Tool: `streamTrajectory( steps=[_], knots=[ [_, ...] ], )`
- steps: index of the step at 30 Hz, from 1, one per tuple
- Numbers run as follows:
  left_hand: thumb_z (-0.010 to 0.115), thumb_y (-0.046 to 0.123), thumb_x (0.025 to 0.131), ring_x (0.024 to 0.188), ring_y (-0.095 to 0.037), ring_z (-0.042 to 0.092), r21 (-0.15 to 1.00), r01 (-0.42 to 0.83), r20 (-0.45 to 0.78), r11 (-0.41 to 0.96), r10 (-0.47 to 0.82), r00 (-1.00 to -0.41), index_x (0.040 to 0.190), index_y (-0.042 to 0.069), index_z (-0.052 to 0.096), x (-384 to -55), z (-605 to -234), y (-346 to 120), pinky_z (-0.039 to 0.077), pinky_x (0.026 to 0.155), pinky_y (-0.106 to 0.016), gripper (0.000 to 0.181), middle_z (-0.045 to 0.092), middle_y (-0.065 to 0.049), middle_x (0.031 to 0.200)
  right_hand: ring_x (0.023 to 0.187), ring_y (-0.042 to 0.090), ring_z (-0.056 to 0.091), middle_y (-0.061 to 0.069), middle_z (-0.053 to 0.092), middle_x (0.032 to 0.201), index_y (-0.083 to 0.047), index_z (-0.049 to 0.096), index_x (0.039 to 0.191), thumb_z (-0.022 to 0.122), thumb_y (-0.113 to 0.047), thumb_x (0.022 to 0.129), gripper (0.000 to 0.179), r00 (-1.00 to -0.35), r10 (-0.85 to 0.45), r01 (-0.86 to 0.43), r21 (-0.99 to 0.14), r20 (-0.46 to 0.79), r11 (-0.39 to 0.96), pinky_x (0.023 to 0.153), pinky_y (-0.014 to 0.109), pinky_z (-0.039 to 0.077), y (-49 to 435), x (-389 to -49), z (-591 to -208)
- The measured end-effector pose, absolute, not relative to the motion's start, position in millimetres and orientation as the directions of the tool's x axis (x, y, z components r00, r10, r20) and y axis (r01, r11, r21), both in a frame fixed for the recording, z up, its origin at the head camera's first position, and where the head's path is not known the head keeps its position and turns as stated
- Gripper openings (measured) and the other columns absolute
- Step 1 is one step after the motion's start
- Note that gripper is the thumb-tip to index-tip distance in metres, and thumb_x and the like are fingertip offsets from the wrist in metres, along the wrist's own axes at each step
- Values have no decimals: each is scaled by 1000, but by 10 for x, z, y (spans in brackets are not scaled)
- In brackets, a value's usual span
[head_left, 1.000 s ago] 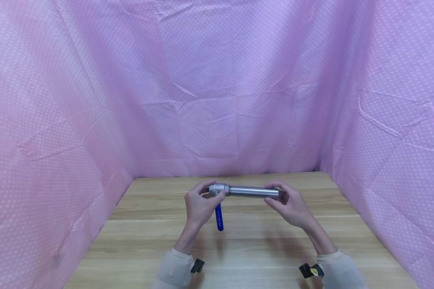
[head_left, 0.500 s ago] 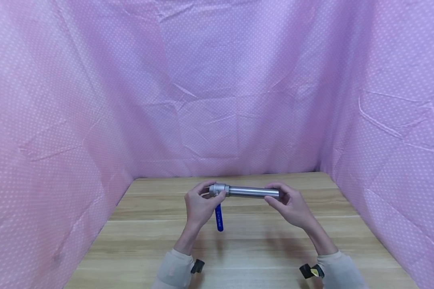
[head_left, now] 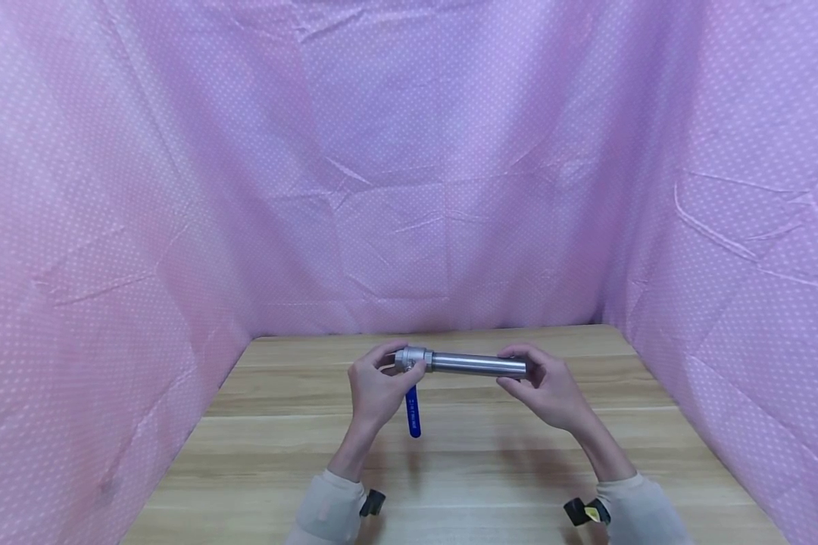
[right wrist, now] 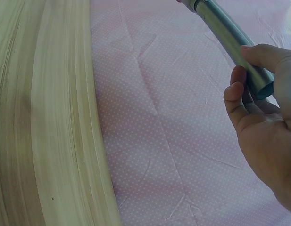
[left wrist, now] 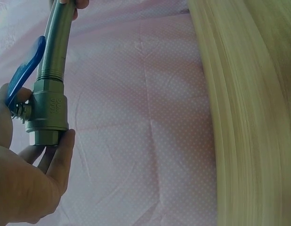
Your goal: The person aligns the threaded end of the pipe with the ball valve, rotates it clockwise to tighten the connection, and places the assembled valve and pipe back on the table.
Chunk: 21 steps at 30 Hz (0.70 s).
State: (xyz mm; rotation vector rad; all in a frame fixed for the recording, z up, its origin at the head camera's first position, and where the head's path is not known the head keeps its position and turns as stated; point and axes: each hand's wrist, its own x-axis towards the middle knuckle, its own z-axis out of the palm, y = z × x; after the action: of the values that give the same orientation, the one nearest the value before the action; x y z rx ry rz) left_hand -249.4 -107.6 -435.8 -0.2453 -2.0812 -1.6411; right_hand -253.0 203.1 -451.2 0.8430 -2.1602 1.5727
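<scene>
in the head view, both hands hold a metal assembly above the desk (head_left: 477,469), nearer its far edge than its near edge, roughly parallel with the far one. the left hand (head_left: 376,390) grips the valve (head_left: 416,354), on the side toward the desk's left edge; its blue handle (head_left: 413,412) points toward the near edge, which probably keeps the lever out of the pipe's way. the right hand (head_left: 552,390) has thumb and fingers curled about the far end of the pipe (head_left: 473,364), on the right-edge side. holding both ends likely keeps the two parts in line.

in the left wrist view, the fingers wrap the valve's lower nut and body, with the handle's stem beside the thumb; that hold seems meant to stop the body from twisting. threads (left wrist: 51,76) show where the pipe meets the valve, so the joint does not look fully home.

in the right wrist view, the digits pinch the pipe close to its hollow end (right wrist: 263,91), a light-looking hold that would suit turning it. pink dotted cloth (right wrist: 150,127) hangs past the desk's edge.
</scene>
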Motion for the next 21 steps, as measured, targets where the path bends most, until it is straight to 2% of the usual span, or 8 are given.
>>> streamTrajectory(
  steps=[9,12,16,21],
  knots=[
    [96,16,86,108,-32,83,866,421,469,270,-146,-871,122,7,84,-2503,-4367,-1076,74,93,-39,40,84,-15,116,77,2,64,13,75,104,-4,74,129,82,2,99,32,-774,-260,-632,-735,578,245,56,22,58,2051,-2540,-4537],
    [96,15,86,108,-33,83,865,420,468,274,-140,-873,123,7,84,-2490,-4357,-1075,74,92,-36,40,84,-14,117,74,1,62,10,75,102,-5,75,129,82,1,100,31,-777,-252,-629,-734,578,255,55,22,56,2050,-2542,-4546],
    [96,14,85,108,-32,83,865,420,468,276,-140,-872,123,7,84,-2483,-4356,-1076,74,91,-35,40,84,-13,116,73,0,62,3,75,101,-5,75,131,81,4,99,34,-772,-253,-634,-731,583,252,53,22,55,2043,-2539,-4547],
    [96,14,85,107,-32,84,862,424,474,277,-148,-868,122,7,85,-2499,-4367,-1078,74,91,-37,39,85,-14,115,75,0,63,2,74,107,-1,70,134,79,12,96,41,-737,-292,-670,-716,609,197,54,23,57,2043,-2546,-4544]
  ],
)
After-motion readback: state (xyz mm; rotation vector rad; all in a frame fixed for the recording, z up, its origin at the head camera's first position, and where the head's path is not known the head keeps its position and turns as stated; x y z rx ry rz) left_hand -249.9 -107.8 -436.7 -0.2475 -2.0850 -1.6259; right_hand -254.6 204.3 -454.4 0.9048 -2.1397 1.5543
